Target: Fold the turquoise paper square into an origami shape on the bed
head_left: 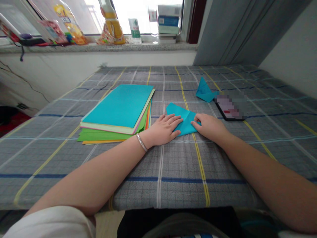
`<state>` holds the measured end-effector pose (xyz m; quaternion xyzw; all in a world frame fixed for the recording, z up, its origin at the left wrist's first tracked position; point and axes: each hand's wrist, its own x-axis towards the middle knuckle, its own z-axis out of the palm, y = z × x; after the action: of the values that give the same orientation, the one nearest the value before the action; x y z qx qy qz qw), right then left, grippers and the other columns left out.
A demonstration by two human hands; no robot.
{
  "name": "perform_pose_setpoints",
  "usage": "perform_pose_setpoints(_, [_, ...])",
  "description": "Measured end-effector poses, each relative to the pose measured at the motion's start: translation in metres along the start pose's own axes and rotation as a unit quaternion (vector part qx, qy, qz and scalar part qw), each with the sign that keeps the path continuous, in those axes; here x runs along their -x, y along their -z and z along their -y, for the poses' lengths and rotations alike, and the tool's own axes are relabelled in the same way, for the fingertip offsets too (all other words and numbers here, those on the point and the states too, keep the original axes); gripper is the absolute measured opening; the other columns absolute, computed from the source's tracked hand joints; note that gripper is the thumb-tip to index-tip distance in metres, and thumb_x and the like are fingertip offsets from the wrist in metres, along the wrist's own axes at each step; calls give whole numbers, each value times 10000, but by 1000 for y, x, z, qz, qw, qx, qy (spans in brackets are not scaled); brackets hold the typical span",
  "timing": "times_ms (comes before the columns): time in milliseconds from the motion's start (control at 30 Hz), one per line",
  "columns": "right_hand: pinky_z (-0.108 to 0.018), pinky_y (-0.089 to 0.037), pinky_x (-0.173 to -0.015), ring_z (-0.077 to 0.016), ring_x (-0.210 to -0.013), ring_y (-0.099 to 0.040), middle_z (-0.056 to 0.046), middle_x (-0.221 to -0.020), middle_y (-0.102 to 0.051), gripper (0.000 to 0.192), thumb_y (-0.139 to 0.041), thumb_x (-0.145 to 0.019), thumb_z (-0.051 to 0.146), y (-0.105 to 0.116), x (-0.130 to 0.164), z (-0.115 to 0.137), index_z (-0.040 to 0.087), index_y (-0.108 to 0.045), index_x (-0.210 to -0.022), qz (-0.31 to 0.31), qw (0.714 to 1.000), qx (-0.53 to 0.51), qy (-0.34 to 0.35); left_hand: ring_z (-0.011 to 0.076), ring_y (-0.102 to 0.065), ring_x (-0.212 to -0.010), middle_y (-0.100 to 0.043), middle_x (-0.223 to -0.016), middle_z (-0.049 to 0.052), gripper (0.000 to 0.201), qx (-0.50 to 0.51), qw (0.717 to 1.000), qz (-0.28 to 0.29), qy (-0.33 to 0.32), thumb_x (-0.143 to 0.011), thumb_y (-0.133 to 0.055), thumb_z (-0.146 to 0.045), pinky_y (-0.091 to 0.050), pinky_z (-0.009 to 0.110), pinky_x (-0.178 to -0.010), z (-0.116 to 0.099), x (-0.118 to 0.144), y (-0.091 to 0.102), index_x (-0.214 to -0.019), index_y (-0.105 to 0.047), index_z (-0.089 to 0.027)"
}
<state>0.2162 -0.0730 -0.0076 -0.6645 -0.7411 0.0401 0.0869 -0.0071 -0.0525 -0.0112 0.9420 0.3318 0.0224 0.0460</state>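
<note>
A folded sheet of blue paper [182,115] lies on the checked cloth between my hands, with a crease running across it. My left hand [166,129], a silver bangle at its wrist, rests flat on the paper's left part with the fingers stretched out. At the right edge, my right hand [210,126] pinches the paper between thumb and curled fingers. Part of the sheet is hidden under both hands. Beyond my right hand stands a folded blue paper shape [205,91] with a pointed top.
To the left lies a stack of coloured paper [119,105], blue on top. A phone [230,107] lies at the right, touching or close to the folded shape. Bottles [114,26] and boxes [168,20] stand on the windowsill [148,47] behind the cloth-covered table [178,165].
</note>
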Motion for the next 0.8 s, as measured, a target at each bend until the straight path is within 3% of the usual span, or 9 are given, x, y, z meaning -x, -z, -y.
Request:
perform_pose_setpoints(300, [-330, -337, -616, -251, -870, -625, -89, -980, -700, 233, -436, -925, 379, 1, 1, 3, 209, -580, -860, 4, 1000, 10, -10, 300, -227, -1470, -304, -1587, 76, 536, -17, 1000, 3, -14, -1025, -267, -443, -161, 509, -1183, -1, 0, 1, -1524, -291, -249])
perform_pose_setpoints(667, [-316, -334, -607, -232, -849, -620, -77, -960, -703, 229, -456, -920, 368, 1, 1, 5, 204, -603, -861, 1, 1000, 8, -21, 314, -295, -1437, -359, -1558, 85, 507, -62, 997, -30, -17, -1034, -264, -428, -231, 525, -1159, -5, 0, -2, -1501, -360, -256])
perform_pose_setpoints(800, [-322, -359, -614, -227, -814, -612, -68, -925, -690, 191, -512, -898, 348, -2, 3, 2, 199, -621, -945, -41, 999, -9, -11, 317, -297, -1437, -366, -1554, 86, 510, -68, 997, -32, -13, -1030, -282, -444, -240, 531, -1155, -6, 0, -3, -1499, -364, -262])
